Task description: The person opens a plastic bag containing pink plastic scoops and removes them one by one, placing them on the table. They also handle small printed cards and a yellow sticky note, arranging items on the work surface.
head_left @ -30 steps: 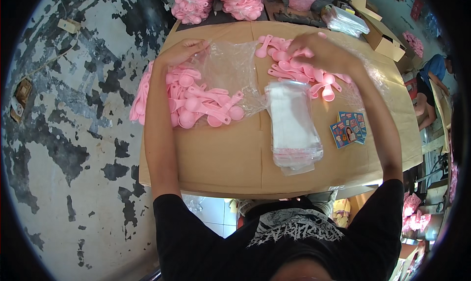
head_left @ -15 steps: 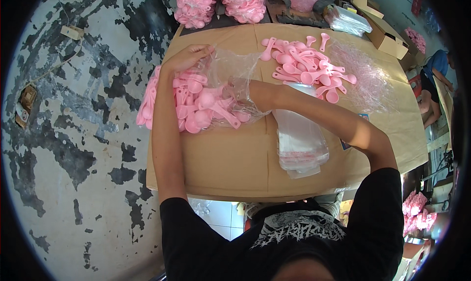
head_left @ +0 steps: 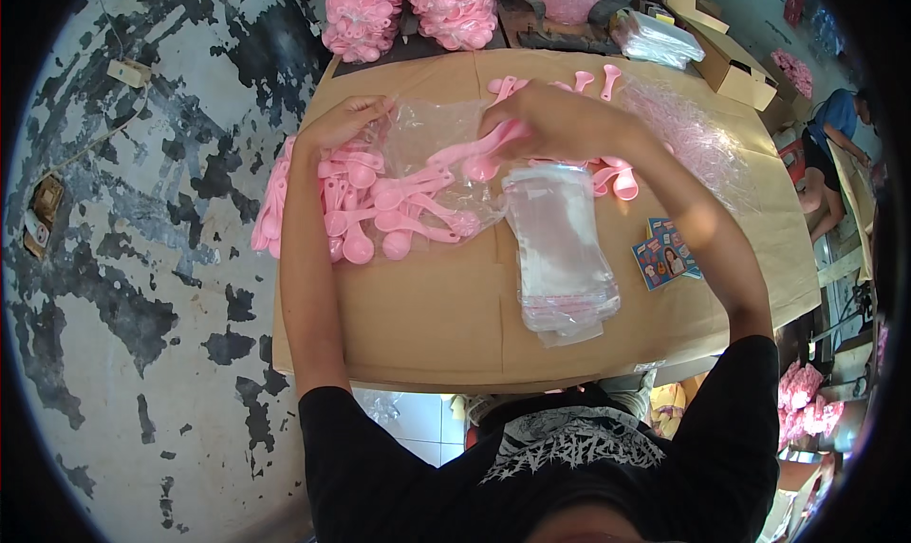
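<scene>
My left hand is closed on the rim of a large clear plastic bag at the far left of the table, its fingers pinching the film. Pink measuring spoons lie heaped in and around that bag, beside my left forearm. Over the bag's right side, my right hand is closed round a few pink measuring spoons that point left. Beneath and behind this hand is a second heap of pink spoons, mostly hidden by it. A stack of small clear bags lies nearer me.
Small printed cards lie by my right forearm. Thin clear strands spread over the table's right side. Filled bags of pink spoons, a stack of clear packets and a cardboard box stand behind. Another person sits far right.
My right hand has come out of the bag with pink spoons in it and moved right, over the second heap. My left hand still holds the bag's rim.
</scene>
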Action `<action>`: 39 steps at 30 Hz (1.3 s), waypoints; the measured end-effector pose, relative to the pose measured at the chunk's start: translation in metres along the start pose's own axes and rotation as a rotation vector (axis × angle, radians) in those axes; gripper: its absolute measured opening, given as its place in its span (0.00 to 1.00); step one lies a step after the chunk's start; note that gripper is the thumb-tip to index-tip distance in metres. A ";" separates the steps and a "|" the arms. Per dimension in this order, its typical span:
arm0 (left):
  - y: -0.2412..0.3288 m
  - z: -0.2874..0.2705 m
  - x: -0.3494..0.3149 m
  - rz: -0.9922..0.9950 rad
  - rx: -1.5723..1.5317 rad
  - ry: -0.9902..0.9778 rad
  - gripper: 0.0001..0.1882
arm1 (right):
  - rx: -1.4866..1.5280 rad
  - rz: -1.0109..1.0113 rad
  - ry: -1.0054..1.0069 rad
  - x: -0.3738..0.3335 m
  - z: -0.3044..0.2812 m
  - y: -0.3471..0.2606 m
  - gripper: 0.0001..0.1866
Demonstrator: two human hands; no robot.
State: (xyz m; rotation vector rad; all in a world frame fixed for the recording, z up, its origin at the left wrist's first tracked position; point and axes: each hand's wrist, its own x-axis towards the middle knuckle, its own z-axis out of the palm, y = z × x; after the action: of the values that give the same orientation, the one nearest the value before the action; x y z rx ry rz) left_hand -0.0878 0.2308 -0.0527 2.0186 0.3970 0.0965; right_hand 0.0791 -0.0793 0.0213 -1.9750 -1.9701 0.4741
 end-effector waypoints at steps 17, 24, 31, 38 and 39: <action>0.008 0.011 0.010 0.119 0.057 0.030 0.19 | -0.072 -0.282 0.095 0.081 0.108 0.032 0.24; 0.005 0.006 -0.002 0.101 -0.006 0.026 0.19 | -0.168 -0.338 -0.050 0.074 0.096 0.033 0.27; 0.012 0.009 0.007 0.079 0.027 0.004 0.19 | -0.220 -0.260 -0.048 0.063 0.107 0.048 0.23; 0.007 0.011 0.005 0.101 0.023 -0.003 0.20 | -0.248 -0.391 0.011 0.043 0.083 0.035 0.20; 0.006 0.011 0.001 0.088 0.003 0.014 0.19 | -0.159 -0.258 -0.085 0.031 0.063 0.026 0.20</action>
State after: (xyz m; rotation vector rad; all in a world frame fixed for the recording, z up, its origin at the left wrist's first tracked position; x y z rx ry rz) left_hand -0.0831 0.2193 -0.0527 2.0396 0.3172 0.1646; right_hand 0.0750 -0.0489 -0.0472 -1.7765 -2.3411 0.3513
